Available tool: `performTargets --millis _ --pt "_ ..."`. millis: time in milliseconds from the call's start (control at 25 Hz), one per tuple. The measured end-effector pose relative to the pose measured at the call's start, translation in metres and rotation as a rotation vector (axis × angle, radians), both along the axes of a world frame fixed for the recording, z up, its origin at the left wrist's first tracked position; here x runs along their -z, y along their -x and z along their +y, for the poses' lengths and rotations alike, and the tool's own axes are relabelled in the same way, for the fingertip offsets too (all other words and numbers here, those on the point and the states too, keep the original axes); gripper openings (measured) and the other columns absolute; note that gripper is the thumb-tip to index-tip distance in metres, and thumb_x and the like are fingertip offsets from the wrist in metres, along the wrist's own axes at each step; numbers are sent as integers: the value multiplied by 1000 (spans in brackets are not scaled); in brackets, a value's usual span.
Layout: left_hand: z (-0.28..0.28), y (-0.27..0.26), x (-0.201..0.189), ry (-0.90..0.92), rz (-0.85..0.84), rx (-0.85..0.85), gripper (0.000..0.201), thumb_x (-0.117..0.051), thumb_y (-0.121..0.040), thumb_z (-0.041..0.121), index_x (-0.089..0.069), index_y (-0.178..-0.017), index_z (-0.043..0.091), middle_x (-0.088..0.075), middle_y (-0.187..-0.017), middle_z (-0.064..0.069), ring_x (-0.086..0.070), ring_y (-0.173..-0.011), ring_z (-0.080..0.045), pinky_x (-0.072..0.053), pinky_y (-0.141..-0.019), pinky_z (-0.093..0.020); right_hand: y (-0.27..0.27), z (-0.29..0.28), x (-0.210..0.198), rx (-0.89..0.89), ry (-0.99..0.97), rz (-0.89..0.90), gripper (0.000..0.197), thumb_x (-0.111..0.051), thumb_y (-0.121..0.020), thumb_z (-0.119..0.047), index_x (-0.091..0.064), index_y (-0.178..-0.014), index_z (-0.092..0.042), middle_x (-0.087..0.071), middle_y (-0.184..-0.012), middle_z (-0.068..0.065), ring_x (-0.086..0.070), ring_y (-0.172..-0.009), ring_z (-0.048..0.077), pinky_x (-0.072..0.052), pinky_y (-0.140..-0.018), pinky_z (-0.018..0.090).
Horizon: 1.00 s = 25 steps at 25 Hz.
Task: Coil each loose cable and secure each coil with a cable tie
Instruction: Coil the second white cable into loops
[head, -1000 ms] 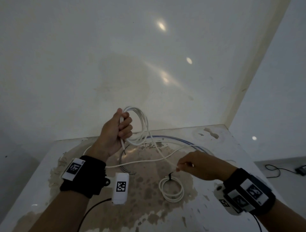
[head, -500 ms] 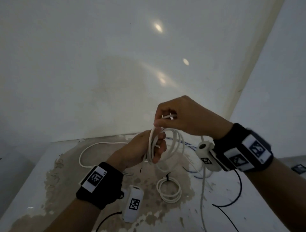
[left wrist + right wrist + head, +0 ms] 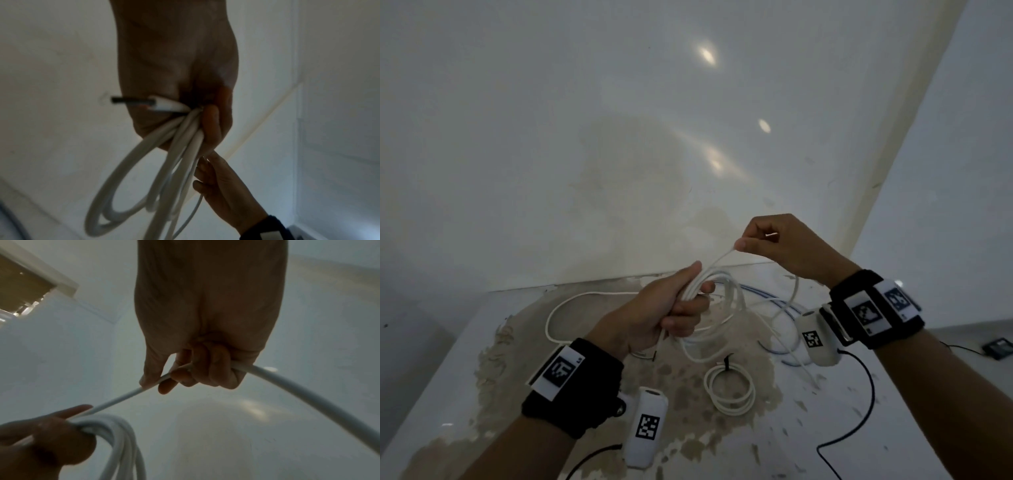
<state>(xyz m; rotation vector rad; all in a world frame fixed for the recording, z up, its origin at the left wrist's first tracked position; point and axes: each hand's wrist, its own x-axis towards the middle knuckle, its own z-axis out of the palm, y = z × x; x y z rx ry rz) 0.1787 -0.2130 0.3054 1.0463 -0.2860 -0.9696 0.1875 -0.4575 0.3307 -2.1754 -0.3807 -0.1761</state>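
At the centre of the head view the left hand (image 3: 671, 311) is fisted round several loops of the white cable (image 3: 726, 298), which hang below it over the stained table (image 3: 482, 329). Up and to the right, the right hand (image 3: 780, 246) pinches a strand of the same cable between thumb and curled fingers (image 3: 205, 368), the strand running straight down-left to the left fist. A finished coil (image 3: 729, 390) with a black tie (image 3: 726, 362) lies on the table at lower centre, with blue cable (image 3: 767, 297) behind.
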Motion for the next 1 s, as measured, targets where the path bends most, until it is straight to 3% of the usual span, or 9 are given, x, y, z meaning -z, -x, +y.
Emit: performTargets --millis 160,240,320,400,480,560,640,800,1000 --pt "-6 -3 -2 231 73 -47 36 -34 -100 43 -46 -79 16 -30 -43 9 -26 -27 -1 -14 -35 -20 21 26 21 -34 -103 112 31 -54 -97 -42 -65 -107 -15 -65 -84 -1 -53 -64 -7 -40 -60 9" --pt "-9 -3 -5 316 89 -102 38 -33 -101 41 -47 -77 16 -31 -41 8 -22 -25 -3 -16 -33 -19 28 45 46 -14 -262 259 35 -57 -94 -46 -64 -112 -16 -72 -89 0 -62 -68 0 -45 -59 16" --pt "-12 -1 -5 335 87 -168 38 -32 -100 40 -46 -74 16 -30 -39 8 -19 -25 -5 -18 -32 -18 31 59 60 18 -630 449 25 -62 -95 -34 -65 -97 -10 -69 -74 6 -65 -63 13 -50 -61 27" --pt "-15 2 -2 292 70 -240 38 -32 -100 39 -44 -72 16 -28 -40 7 -28 -27 -6 -28 -33 -19 29 66 59 54 -1040 559 21 -60 -97 -24 -59 -81 -11 -51 -59 2 -54 -48 12 -50 -53 27" --pt "-17 5 3 175 21 -293 38 -32 -99 37 -44 -70 15 -30 -44 3 -48 -41 -16 -47 -49 -25 24 67 54 172 -1203 558 25 -59 -98 -20 -51 -75 -16 -29 -57 -3 -34 -40 8 -38 -39 22" --pt "-19 9 5 65 -46 -296 39 -29 -99 34 -46 -70 14 -35 -48 0 -60 -62 -25 -53 -74 -34 20 66 52 278 -1236 534 27 -59 -95 -15 -45 -72 -18 -18 -57 -4 -20 -39 8 -25 -33 21" --pt "-22 12 6 41 -76 -320 38 -28 -102 33 -48 -77 12 -38 -51 -1 -59 -60 -23 -46 -81 -38 17 66 53 350 -1276 525 28 -58 -92 -12 -43 -69 -18 -16 -54 -6 -16 -38 8 -20 -32 21" --pt "-33 18 8 94 -65 -480 32 -30 -105 29 -52 -91 10 -33 -50 4 -33 -39 -9 -42 -53 -25 16 74 50 433 -1316 461 32 -57 -93 -12 -40 -68 -18 -20 -50 -6 -17 -37 9 -20 -34 21" --pt "-33 7 -9 128 -74 -581 31 -36 -101 29 -50 -78 15 -25 -46 7 -17 -35 -5 -19 -35 -19 24 84 46 447 -794 73 30 -59 -98 -28 -45 -77 -10 -38 -56 10 -45 -40 19 -46 -44 30"
